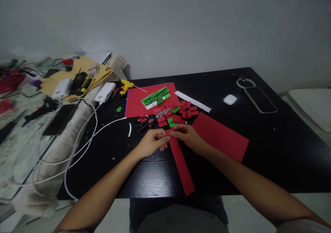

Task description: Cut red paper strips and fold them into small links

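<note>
A long red paper strip (182, 167) runs from between my hands toward the table's front edge. My left hand (154, 142) pinches the far end of the strip from the left. From the right, my right hand (187, 136) grips the same end with its fingertips. Just beyond my hands lie black-handled scissors (155, 117), their blades resting among cut red paper pieces (187, 109). A larger red paper sheet (219, 133) lies beside and partly under my right forearm. Folded green paper (156, 95) rests on another red sheet (133, 103) farther back.
White paper strips (192, 101), a yellow glue gun (126, 86) and a white power bank (105, 92) lie on the black table (144, 181). White cables (97, 119) cross its left side. An earbud case (230, 99) and a phone (260, 99) are at right. Clutter covers the left surface.
</note>
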Tool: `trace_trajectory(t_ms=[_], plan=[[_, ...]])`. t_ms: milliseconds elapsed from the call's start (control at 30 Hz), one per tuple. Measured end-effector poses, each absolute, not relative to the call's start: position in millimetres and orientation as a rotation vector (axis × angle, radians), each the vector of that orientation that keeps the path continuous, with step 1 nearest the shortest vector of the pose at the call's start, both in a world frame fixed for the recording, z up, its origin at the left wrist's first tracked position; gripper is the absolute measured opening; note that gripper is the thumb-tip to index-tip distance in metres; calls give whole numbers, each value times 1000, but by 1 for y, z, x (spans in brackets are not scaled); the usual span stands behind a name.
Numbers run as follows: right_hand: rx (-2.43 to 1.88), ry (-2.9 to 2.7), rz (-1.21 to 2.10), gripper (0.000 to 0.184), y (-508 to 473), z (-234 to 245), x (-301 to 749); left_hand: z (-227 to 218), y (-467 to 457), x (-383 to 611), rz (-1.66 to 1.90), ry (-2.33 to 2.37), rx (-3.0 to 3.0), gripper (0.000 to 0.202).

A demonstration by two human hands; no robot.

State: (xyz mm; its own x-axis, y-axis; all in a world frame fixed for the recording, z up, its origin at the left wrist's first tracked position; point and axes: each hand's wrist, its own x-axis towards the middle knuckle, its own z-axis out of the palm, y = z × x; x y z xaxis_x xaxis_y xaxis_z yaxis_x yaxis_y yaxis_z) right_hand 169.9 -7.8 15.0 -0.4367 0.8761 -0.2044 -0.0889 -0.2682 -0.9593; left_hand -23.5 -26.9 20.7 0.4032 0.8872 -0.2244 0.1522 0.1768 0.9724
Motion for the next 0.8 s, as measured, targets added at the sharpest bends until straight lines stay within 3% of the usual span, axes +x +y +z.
trace_trajectory(t_ms=[533,800], plan=[[-1049,-1238,1829,25,-8,17,169,18,-28,-25,636,1006,1334,33],[-1035,-1186,1890,22,-10,22,171,26,-20,-39,902,1113,1550,30]])
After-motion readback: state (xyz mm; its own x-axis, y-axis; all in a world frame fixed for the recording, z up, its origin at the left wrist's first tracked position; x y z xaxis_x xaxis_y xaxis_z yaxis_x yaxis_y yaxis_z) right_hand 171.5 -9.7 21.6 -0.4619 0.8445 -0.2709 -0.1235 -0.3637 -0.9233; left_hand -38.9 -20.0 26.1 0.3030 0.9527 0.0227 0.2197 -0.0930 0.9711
